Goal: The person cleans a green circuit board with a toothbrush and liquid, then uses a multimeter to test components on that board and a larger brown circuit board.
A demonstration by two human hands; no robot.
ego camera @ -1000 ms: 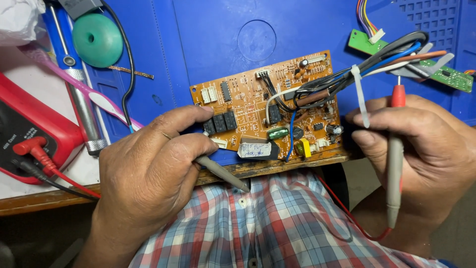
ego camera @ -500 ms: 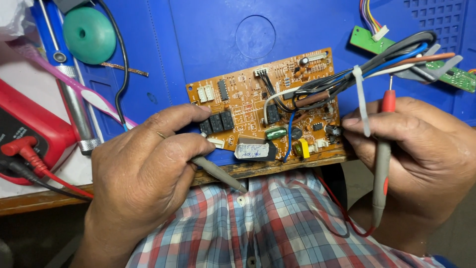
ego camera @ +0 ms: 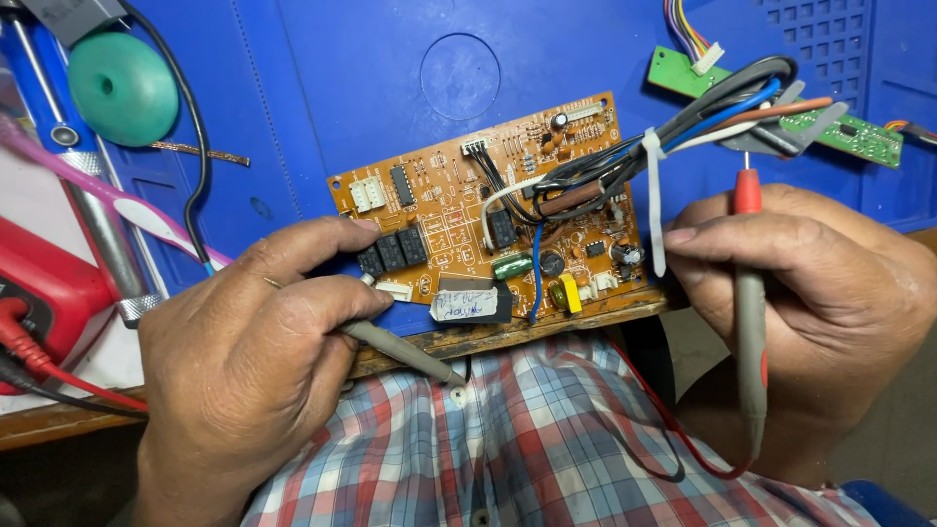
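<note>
- Left hand (ego camera: 244,361): grip closed around a grey probe (ego camera: 405,349), thumb and forefinger pinching it near the tip end; the tip sits at the board's lower left, beside the row of black relays (ego camera: 390,254). Whether the tip touches metal cannot be told.
- Right hand (ego camera: 810,293): grip clamped on a red-tipped probe (ego camera: 750,293), shaft upright against the palm, point upward and just below the wire bundle (ego camera: 664,146); thumb rests at the board's right edge.
- Orange circuit board (ego camera: 459,215): lies tilted on the blue surface (ego camera: 390,88), lower edge propped on the worn wooden edge of the bench (ego camera: 547,322), just above the person's plaid shirt (ego camera: 547,439).
- Handling judgement: board looks light, stiff and thin; its components and solder joints are fragile. Best held by bare edges or corners, not by capacitors, connectors or the tied bundle, which would tug on it.
- Probes: slim, rigid, likely slippery at the smooth shaft; trailing red lead (ego camera: 683,439) may snag.
- Around: small green board (ego camera: 839,132) to the upper right, teal disc (ego camera: 122,88) upper left, red meter (ego camera: 44,293) at the left.
</note>
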